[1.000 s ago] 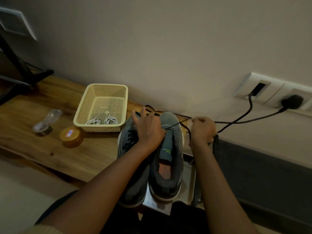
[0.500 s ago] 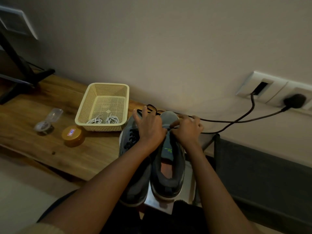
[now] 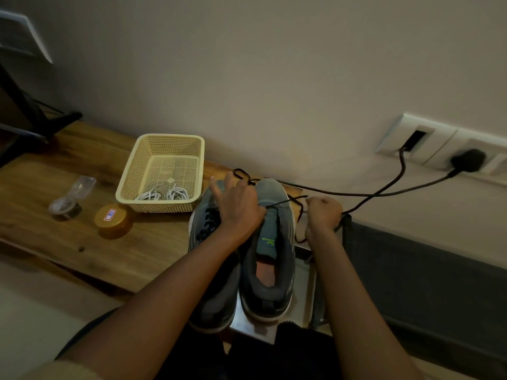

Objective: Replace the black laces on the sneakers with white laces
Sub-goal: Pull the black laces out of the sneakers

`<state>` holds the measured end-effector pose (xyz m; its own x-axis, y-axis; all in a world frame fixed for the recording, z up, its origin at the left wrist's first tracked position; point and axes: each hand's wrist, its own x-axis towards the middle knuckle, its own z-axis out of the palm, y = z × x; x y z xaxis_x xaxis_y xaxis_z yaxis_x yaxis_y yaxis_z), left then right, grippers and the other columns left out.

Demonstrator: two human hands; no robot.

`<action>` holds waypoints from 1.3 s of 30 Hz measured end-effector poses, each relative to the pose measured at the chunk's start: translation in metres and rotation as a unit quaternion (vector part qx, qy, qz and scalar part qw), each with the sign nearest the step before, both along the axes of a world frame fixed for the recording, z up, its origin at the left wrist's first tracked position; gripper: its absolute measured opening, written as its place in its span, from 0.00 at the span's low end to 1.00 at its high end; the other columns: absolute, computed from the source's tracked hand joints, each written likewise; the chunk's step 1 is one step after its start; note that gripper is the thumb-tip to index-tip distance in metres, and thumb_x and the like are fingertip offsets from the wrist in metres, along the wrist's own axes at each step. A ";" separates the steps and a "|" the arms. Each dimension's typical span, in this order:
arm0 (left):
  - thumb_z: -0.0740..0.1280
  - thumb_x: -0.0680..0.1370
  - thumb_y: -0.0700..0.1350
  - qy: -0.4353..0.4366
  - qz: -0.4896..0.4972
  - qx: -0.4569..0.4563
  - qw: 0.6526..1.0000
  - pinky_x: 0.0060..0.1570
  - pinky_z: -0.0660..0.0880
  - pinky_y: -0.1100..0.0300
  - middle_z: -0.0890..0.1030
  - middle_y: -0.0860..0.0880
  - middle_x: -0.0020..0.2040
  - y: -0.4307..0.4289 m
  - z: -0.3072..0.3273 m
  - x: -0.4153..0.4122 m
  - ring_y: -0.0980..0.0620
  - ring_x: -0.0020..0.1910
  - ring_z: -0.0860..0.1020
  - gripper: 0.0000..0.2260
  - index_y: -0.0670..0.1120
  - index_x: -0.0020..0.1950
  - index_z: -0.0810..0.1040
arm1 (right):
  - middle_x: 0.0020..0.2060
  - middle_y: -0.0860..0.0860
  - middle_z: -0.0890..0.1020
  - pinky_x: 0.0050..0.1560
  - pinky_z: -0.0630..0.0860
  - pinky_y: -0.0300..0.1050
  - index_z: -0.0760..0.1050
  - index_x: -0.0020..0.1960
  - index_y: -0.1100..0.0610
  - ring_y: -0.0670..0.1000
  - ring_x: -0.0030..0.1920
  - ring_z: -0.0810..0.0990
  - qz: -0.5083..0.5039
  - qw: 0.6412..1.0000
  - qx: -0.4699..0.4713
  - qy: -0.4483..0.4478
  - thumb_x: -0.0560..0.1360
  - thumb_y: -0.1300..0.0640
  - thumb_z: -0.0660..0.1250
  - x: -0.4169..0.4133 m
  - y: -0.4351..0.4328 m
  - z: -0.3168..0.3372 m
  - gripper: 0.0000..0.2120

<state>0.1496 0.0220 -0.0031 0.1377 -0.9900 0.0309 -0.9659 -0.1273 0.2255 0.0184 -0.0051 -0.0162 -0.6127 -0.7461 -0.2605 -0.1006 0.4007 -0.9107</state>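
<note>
Two grey sneakers sit side by side at the centre, toes toward the wall at 12 o'clock. The left hand (image 3: 238,207) lies flat over the toe end of the pair, fingers spread, pressing down on the right sneaker (image 3: 270,250). At 3 o'clock from it, the right hand (image 3: 323,212) is closed in a fist, its grip tight on a black lace (image 3: 285,201) that runs taut from the right sneaker's eyelets to the fist (a loose end loops beyond the toes). The left sneaker (image 3: 212,259) has its black lacing in place. On the wooden worktop (image 3: 68,237) at 10 o'clock stands a cream mesh basket (image 3: 162,171) holding coiled white laces (image 3: 164,193); a gold-lidded jar (image 3: 113,219) sits just beside the basket at its 8 o'clock.
</note>
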 end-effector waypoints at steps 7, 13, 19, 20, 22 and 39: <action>0.66 0.74 0.56 -0.014 -0.001 0.006 1.000 0.70 0.46 0.40 0.71 0.49 0.67 0.001 0.002 -0.001 0.45 0.74 0.55 0.16 0.47 0.53 0.81 | 0.66 0.49 0.70 0.63 0.61 0.53 0.79 0.56 0.48 0.57 0.66 0.61 0.296 0.888 -0.002 0.352 0.73 0.55 0.68 0.010 0.004 0.007 0.12; 0.65 0.75 0.57 -0.013 0.003 0.013 1.000 0.70 0.45 0.40 0.71 0.49 0.68 0.001 0.002 0.000 0.44 0.74 0.54 0.15 0.48 0.53 0.81 | 0.62 0.50 0.75 0.59 0.62 0.52 0.81 0.49 0.51 0.56 0.64 0.63 0.352 0.833 0.014 0.426 0.74 0.56 0.67 0.018 0.007 0.005 0.07; 0.65 0.75 0.57 -0.018 0.004 0.010 1.000 0.70 0.46 0.40 0.72 0.50 0.66 0.001 0.002 -0.001 0.45 0.73 0.56 0.15 0.48 0.51 0.81 | 0.60 0.49 0.75 0.58 0.62 0.50 0.81 0.50 0.54 0.55 0.62 0.64 0.329 0.853 -0.027 0.404 0.75 0.55 0.66 0.018 0.007 0.008 0.07; 0.66 0.75 0.57 -0.014 0.004 0.008 1.000 0.70 0.47 0.40 0.73 0.50 0.66 0.001 0.003 -0.002 0.45 0.74 0.56 0.14 0.48 0.51 0.81 | 0.59 0.50 0.74 0.57 0.62 0.50 0.80 0.50 0.55 0.55 0.62 0.64 0.315 0.861 -0.034 0.397 0.75 0.55 0.66 0.018 0.007 0.007 0.07; 0.66 0.75 0.56 -0.008 0.004 0.002 1.000 0.70 0.46 0.40 0.72 0.50 0.67 0.000 0.005 -0.004 0.45 0.74 0.55 0.13 0.49 0.49 0.82 | 0.58 0.51 0.74 0.57 0.64 0.50 0.79 0.49 0.57 0.55 0.60 0.66 0.251 0.893 -0.057 0.369 0.75 0.56 0.66 0.016 0.007 0.006 0.06; 0.65 0.75 0.56 -0.012 0.011 0.006 1.000 0.70 0.47 0.40 0.70 0.51 0.70 -0.003 0.004 0.004 0.46 0.75 0.54 0.14 0.49 0.53 0.82 | 0.66 0.48 0.71 0.60 0.62 0.50 0.82 0.49 0.49 0.55 0.65 0.61 0.363 0.855 -0.014 0.369 0.73 0.56 0.68 0.024 0.008 0.003 0.07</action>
